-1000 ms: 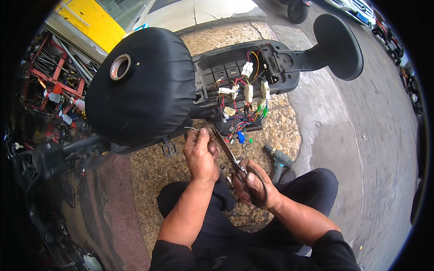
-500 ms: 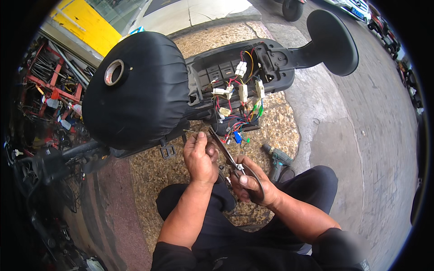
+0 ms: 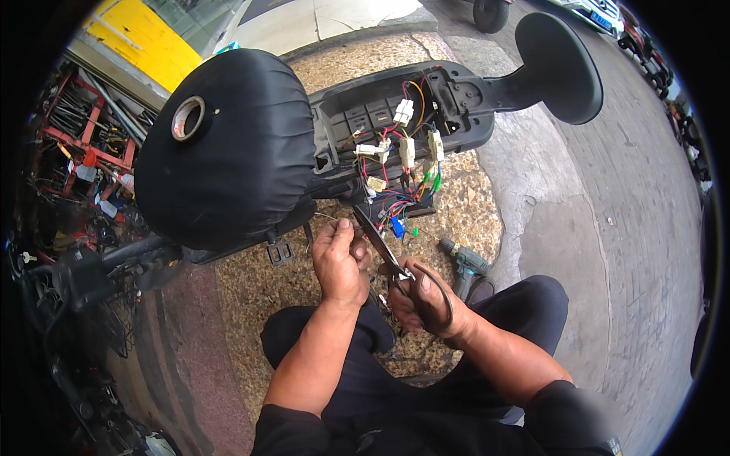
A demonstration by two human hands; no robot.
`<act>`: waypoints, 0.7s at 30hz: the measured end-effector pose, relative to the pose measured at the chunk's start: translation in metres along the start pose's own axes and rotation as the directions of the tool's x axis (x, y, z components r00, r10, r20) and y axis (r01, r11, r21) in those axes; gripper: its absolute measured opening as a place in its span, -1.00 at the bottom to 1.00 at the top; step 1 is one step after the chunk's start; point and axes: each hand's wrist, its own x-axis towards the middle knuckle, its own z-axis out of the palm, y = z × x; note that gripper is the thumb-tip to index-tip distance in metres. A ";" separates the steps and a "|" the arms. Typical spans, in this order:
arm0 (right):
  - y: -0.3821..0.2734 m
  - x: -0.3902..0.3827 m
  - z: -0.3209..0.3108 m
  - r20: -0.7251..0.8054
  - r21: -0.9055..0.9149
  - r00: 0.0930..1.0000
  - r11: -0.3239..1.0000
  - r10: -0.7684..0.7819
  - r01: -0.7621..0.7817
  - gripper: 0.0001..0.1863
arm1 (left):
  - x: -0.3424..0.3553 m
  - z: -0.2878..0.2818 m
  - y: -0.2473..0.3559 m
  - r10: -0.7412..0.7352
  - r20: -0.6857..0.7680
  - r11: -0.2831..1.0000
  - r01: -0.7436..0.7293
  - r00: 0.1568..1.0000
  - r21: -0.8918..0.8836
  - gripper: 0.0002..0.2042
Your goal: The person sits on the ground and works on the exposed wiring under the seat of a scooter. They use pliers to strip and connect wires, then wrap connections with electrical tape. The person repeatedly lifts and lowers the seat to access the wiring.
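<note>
My left hand (image 3: 341,266) pinches a thin pale wire (image 3: 328,216) below the scooter's open underseat housing (image 3: 353,106). My right hand (image 3: 426,304) grips large scissors (image 3: 378,239), their blades reaching up beside the left fingertips; whether they touch the wire is hard to tell. Several white connectors (image 3: 407,152), a blue connector (image 3: 397,226) and coloured wires hang out of the housing just above my hands. Left of this is the black padded scooter seat (image 3: 213,167), with a roll of tape (image 3: 178,119) lying on it.
A cordless drill (image 3: 468,262) lies on the speckled paving near my right knee. A cluttered red tool rack (image 3: 91,129) stands at the left beside a yellow panel (image 3: 152,42). A footrest (image 3: 555,68) juts right; a white car (image 3: 597,14) and a row of scooters line the street.
The scissors have shifted slightly at my left fingertips, and my right hand has turned a little on the handles. The left hand stays pinched on the wire.
</note>
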 end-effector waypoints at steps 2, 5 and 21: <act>0.000 0.001 -0.003 0.041 0.028 0.999 1.000 -0.002 0.001 -0.29 | 0.000 0.001 -0.001 0.003 0.000 1.000 -0.003 1.000 0.000 -0.87; -0.004 0.003 -0.006 0.068 0.036 0.997 0.999 0.036 -0.039 -0.34 | 0.001 0.001 0.000 -0.012 0.000 1.000 0.012 1.000 -0.029 -0.88; -0.010 0.005 0.001 -0.059 -0.029 0.973 0.974 0.224 -0.226 -0.63 | 0.006 -0.002 0.001 -0.079 0.005 0.992 0.079 0.997 -0.095 -0.90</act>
